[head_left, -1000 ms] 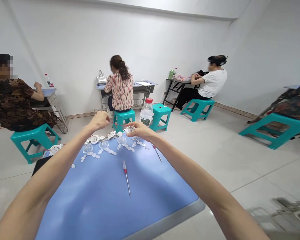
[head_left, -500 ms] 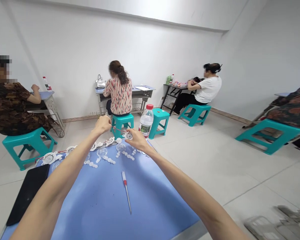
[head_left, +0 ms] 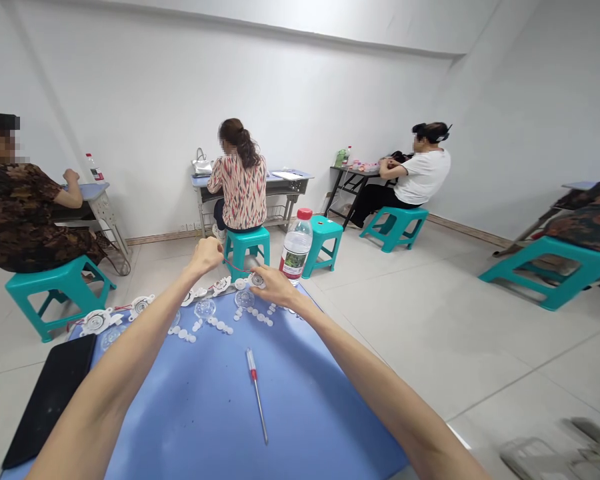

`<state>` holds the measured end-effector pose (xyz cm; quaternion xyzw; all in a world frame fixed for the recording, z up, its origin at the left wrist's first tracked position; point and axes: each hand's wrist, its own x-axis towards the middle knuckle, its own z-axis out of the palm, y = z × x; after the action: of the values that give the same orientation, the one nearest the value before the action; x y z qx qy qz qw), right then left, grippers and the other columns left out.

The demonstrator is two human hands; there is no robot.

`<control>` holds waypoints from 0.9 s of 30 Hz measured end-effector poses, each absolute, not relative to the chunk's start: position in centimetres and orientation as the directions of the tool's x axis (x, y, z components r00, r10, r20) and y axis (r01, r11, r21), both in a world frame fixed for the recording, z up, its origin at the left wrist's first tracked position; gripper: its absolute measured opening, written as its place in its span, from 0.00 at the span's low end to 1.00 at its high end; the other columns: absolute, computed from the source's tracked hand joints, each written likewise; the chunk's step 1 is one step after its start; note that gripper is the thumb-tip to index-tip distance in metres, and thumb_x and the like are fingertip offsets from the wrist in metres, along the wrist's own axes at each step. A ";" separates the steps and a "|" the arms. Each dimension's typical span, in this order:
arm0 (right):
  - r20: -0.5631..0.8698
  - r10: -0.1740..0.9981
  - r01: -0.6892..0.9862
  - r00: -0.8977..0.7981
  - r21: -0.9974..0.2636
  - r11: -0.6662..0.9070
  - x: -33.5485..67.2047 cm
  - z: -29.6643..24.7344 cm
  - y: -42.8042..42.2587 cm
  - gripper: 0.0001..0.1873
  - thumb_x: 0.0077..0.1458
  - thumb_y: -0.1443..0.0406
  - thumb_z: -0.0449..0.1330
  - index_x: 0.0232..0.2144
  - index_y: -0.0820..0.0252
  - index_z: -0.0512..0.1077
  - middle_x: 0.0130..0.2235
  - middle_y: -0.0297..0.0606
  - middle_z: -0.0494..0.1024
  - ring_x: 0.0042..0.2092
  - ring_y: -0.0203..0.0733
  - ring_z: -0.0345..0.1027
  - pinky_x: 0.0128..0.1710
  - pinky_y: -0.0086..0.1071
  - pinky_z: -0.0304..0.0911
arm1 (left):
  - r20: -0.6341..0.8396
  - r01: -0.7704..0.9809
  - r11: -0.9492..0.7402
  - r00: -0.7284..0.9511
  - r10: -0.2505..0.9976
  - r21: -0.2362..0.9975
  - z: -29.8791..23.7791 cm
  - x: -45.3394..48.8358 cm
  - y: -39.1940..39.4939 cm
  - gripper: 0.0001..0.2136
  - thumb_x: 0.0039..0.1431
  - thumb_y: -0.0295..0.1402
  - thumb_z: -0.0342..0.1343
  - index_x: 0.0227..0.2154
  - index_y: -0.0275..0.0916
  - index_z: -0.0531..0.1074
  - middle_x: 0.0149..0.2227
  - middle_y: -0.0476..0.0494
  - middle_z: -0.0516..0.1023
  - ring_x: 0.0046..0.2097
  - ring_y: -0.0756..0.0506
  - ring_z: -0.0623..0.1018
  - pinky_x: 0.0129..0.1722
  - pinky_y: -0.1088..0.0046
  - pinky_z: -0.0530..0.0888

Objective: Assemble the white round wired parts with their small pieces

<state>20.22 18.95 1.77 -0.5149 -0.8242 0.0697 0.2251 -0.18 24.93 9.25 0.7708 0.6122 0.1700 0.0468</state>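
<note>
Hands raised at upper centre of the frame, the left hand closes on a red thread that slants down rightward to a small white disc pinched by the right hand, and a hard tug could snap it or scatter the loose white pieces on the blue tabletop.

Open lane: bare blue table on both sides of the red-handled screwdriver
Blocking far edge: scattered white and clear plastic parts
Past right hand: water bottle
Near left edge: black phone

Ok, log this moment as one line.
left hand: thin red thread | right hand: clear round plastic disc | surface: blue tabletop
</note>
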 end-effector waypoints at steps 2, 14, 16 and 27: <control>0.288 0.881 0.828 -0.376 -0.321 0.459 20.3 1.6 19.0 0.24 0.55 0.62 0.60 0.53 0.65 0.68 0.49 0.49 0.76 0.49 0.48 0.71 0.46 0.32 0.62 | 0.204 0.927 -0.245 0.192 0.960 0.283 9.0 -0.1 25.1 0.17 0.45 0.21 0.54 0.37 0.37 0.81 0.41 0.37 0.83 0.46 0.40 0.80 0.45 0.72 0.73; 0.247 0.894 0.879 -0.374 -0.212 0.426 20.2 1.3 18.9 0.21 0.56 0.64 0.59 0.52 0.64 0.68 0.46 0.50 0.75 0.46 0.48 0.71 0.43 0.33 0.60 | 0.198 0.929 -0.245 0.195 0.961 0.277 8.0 0.1 25.6 0.17 0.46 0.20 0.53 0.38 0.37 0.80 0.42 0.37 0.83 0.49 0.40 0.79 0.46 0.74 0.72; 0.241 0.896 0.884 -0.372 -0.203 0.422 20.1 1.4 18.8 0.21 0.56 0.64 0.60 0.52 0.64 0.68 0.46 0.50 0.75 0.48 0.49 0.70 0.45 0.34 0.60 | 0.189 0.932 -0.236 0.188 0.964 0.275 7.9 0.2 25.7 0.16 0.48 0.20 0.54 0.38 0.37 0.80 0.43 0.38 0.82 0.50 0.40 0.79 0.46 0.74 0.72; 0.216 0.915 0.914 -0.341 -0.154 0.377 19.7 1.2 18.9 0.17 0.58 0.61 0.61 0.46 0.65 0.69 0.47 0.54 0.75 0.52 0.56 0.67 0.47 0.38 0.60 | 0.058 0.935 -0.212 0.204 0.977 0.285 6.4 0.1 27.0 0.17 0.63 0.37 0.56 0.52 0.38 0.68 0.52 0.40 0.72 0.50 0.42 0.75 0.47 0.59 0.76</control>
<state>19.72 18.86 1.25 -0.5583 -0.8188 0.0026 0.1337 0.08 27.05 6.39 0.7702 0.6206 0.1135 0.0938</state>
